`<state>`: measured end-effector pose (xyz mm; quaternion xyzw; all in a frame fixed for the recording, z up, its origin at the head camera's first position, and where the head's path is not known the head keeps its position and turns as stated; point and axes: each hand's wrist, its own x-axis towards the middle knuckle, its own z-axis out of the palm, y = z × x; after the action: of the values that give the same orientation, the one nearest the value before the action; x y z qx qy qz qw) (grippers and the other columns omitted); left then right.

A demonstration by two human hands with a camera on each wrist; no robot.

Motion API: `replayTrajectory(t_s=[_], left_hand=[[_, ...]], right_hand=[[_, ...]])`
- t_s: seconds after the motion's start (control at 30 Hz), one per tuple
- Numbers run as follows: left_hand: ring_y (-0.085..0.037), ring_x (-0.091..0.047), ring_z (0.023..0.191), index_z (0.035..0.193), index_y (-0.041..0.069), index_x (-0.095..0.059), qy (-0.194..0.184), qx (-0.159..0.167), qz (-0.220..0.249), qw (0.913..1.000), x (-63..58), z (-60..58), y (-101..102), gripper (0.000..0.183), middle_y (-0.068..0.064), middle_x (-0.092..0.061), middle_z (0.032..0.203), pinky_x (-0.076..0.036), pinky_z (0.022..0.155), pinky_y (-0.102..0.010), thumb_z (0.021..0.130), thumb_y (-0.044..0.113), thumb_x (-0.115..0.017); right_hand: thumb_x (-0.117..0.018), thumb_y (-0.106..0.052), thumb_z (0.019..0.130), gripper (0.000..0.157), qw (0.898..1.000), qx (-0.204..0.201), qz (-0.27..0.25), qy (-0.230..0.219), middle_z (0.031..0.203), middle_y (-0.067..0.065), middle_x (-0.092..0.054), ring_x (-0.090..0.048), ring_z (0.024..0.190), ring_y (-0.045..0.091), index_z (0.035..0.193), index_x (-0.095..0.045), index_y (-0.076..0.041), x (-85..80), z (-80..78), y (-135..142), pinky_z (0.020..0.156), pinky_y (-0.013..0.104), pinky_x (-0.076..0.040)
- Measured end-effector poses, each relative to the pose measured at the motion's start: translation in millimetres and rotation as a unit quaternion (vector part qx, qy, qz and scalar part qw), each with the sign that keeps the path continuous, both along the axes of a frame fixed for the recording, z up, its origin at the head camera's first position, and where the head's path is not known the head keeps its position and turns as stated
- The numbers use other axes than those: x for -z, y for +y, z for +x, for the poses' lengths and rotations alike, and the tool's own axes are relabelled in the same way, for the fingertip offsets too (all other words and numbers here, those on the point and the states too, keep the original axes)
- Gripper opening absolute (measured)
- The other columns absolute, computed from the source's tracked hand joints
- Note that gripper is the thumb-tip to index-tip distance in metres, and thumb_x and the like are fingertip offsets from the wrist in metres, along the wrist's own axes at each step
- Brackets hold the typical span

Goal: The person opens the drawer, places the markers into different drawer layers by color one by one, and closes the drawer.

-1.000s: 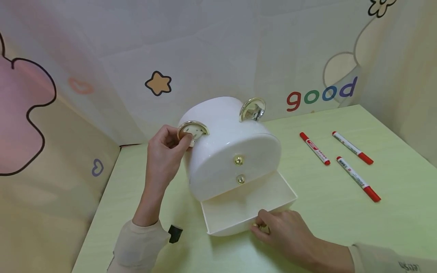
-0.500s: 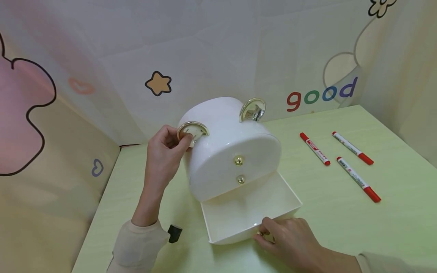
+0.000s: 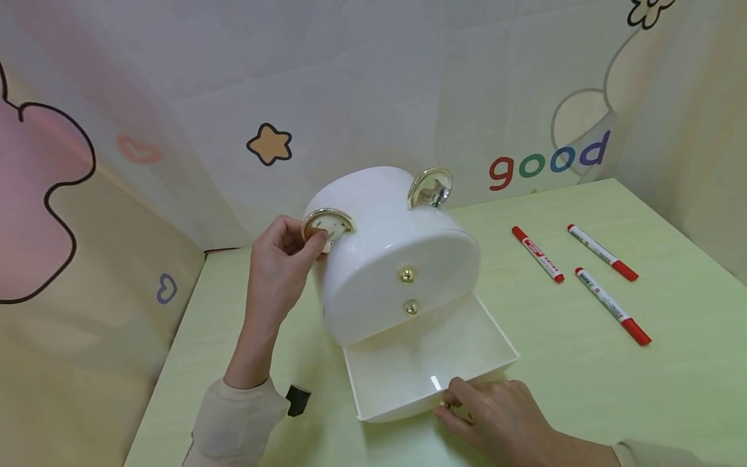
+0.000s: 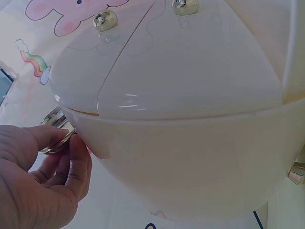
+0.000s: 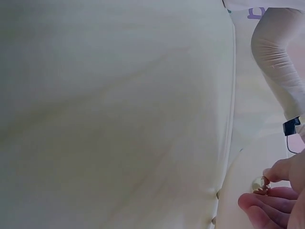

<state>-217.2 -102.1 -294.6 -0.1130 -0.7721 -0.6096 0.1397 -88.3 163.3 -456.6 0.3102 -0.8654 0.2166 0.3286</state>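
Observation:
A glossy white rounded storage box point(image 3: 373, 214) stands mid-table, with two gold ear-shaped pieces on top and two gold knobs on its front. Its bottom drawer point(image 3: 420, 357) is pulled out, and I see nothing inside. My left hand point(image 3: 277, 266) pinches the left gold ear point(image 3: 329, 224) between thumb and fingers; the left wrist view shows this hand point(image 4: 52, 176) at the box's side. With my right hand point(image 3: 502, 415) I pinch the gold drawer knob point(image 5: 259, 185), mostly covered by my fingers in the head view.
Three red-and-white markers, one of them nearest the front point(image 3: 613, 306), lie on the green table point(image 3: 688, 389) right of the box. A small black block point(image 3: 298, 400) is beside my left sleeve. A patterned curtain point(image 3: 362, 84) hangs behind the box.
My right hand has moved toward me with the drawer knob, and the drawer is further out. The left hand keeps its hold on the ear, and the box stays in place.

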Motion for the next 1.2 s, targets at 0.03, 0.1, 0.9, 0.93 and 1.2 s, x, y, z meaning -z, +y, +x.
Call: replayTrajectory(t_s=[0.03, 0.1, 0.9, 0.93, 1.2], left_hand=[[-0.017, -0.067, 0.078, 0.096, -0.001, -0.062, 0.0, 0.0, -0.001, 1.0, 0.1, 0.1, -0.1, 0.012, -0.009, -0.068, 0.09, -0.063, 0.074, -0.027, 0.095, 0.005, -0.072], [-0.017, -0.067, 0.078, 0.096, -0.001, -0.062, 0.0, 0.0, -0.001, 1.0, 0.4, 0.2, -0.2, 0.012, -0.009, -0.068, 0.09, -0.063, 0.074, -0.027, 0.095, 0.005, -0.072], [-0.02, -0.066, 0.082, 0.105, 0.0, -0.065, 0.019, 0.002, -0.002, 0.9998, 1.8, 0.6, 1.2, 0.011, -0.011, -0.069, 0.096, -0.063, 0.073, -0.026, 0.095, 0.002, -0.071], [-0.02, -0.066, 0.082, 0.106, 0.0, -0.066, 0.021, 0.001, -0.003, 0.9998, 2.0, 0.8, 1.4, 0.011, -0.012, -0.069, 0.096, -0.063, 0.073, -0.026, 0.095, 0.003, -0.071], [-0.019, -0.067, 0.081, 0.11, 0.001, -0.069, 0.031, -0.004, -0.005, 0.9995, 3.6, 1.8, 2.6, 0.015, -0.013, -0.069, 0.096, -0.063, 0.073, -0.026, 0.095, 0.002, -0.071]], right_hand=[[-0.038, -0.046, 0.109, 0.045, 1.0, 0.001, 0.001, 0.0, 0.061, -0.017, -0.064, -0.03, 0.05, -0.011, 0.08, -0.062, -0.022, 0.2, 0.1, -0.2, 0.044, 0.006, -0.01], [-0.041, -0.044, 0.109, 0.041, 1.0, 0.001, 0.002, -0.003, 0.058, -0.018, -0.06, -0.028, 0.05, -0.011, 0.08, -0.062, -0.022, 0.3, 0.6, 0.0, 0.044, 0.006, -0.01], [-0.076, -0.024, 0.091, 0.01, 0.995, 0.014, -0.058, -0.076, 0.079, -0.026, -0.059, -0.047, 0.061, -0.009, 0.086, -0.069, -0.027, -46.7, 6.3, 23.2, 0.05, 0.005, -0.035], [-0.075, -0.022, 0.091, 0.01, 0.995, 0.018, -0.066, -0.074, 0.079, -0.026, -0.059, -0.047, 0.062, -0.009, 0.086, -0.069, -0.027, -49.9, 5.6, 25.6, 0.05, 0.005, -0.034], [-0.084, -0.005, 0.078, 0.028, 0.989, 0.082, -0.086, -0.092, 0.085, -0.021, -0.063, -0.05, 0.062, -0.007, 0.091, -0.071, -0.026, -75.2, -3.5, 48.0, 0.049, 0.009, -0.04]])
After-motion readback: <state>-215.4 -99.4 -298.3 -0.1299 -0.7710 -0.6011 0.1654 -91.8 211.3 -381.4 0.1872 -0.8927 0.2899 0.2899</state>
